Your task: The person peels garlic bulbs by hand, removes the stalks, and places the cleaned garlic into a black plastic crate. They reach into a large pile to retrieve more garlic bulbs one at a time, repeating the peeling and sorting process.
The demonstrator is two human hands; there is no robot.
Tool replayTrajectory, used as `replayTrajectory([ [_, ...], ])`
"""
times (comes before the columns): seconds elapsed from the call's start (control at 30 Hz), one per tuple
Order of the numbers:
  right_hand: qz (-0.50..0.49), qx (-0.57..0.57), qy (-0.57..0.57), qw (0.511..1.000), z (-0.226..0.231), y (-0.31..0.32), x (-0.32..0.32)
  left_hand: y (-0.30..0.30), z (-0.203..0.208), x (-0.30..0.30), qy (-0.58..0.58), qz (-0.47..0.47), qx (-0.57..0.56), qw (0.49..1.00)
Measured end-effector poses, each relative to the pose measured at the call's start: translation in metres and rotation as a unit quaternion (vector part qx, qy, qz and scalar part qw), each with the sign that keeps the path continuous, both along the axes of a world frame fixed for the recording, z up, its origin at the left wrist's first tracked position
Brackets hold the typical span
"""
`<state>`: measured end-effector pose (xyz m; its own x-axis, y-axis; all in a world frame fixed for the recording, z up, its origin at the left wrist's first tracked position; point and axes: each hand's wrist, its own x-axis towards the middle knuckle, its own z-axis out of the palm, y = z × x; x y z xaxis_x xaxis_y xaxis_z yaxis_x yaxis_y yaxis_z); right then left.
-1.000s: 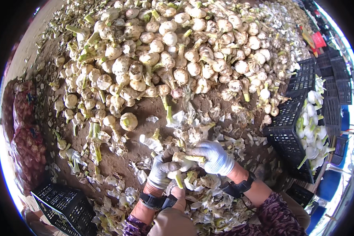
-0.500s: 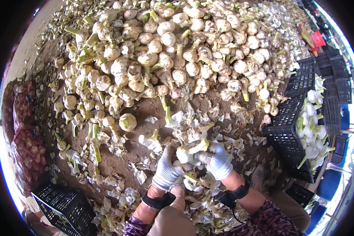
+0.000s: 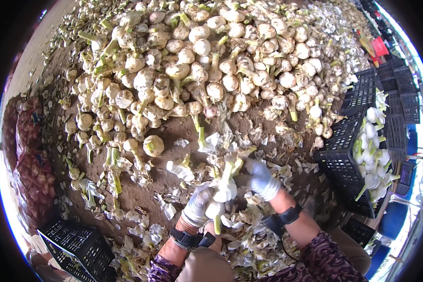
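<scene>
My left hand [image 3: 198,206], in a striped white work glove with dirty fingertips, is closed around a peeled white garlic bulb [image 3: 225,190], its cut green stem pointing up. Just below, a second garlic bulb [image 3: 215,210] with its stem pointing down lies against the same hand; whether the fingers grip it too is hard to tell. My right hand [image 3: 264,181], in a matching glove, is off to the right of the bulb and apart from it. Motion blurs its fingers. Loose papery skins [image 3: 249,235] cover the ground beneath both hands.
A large heap of unpeeled garlic [image 3: 188,70] spreads ahead. On the right stands a black crate [image 3: 340,176] filled with peeled white bulbs, with more crates behind it. Another black crate [image 3: 77,246] is at the lower left, near red net sacks [image 3: 33,174] of bulbs.
The bulb has turned from lying sideways to stem up, in my left hand. My right hand has drawn away from it to the right. The second bulb now shows more fully below.
</scene>
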<state>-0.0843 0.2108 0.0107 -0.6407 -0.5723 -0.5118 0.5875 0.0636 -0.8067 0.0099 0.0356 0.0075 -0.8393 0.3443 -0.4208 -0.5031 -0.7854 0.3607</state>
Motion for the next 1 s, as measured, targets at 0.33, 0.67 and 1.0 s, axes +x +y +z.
replayTrajectory([
  [0.33,-0.089,0.02,0.065,0.994,0.014,0.02,0.015,0.019,0.001,-0.01,0.036,-0.031,-0.28,0.959],
  [0.67,-0.319,-0.092,-0.209,0.92,-0.012,0.053,0.021,0.019,0.019,-0.028,-0.073,0.13,0.032,0.988],
  [1.0,-0.174,0.083,0.078,0.978,0.039,0.071,0.008,0.014,0.001,-0.02,0.074,-0.183,-0.42,0.886],
])
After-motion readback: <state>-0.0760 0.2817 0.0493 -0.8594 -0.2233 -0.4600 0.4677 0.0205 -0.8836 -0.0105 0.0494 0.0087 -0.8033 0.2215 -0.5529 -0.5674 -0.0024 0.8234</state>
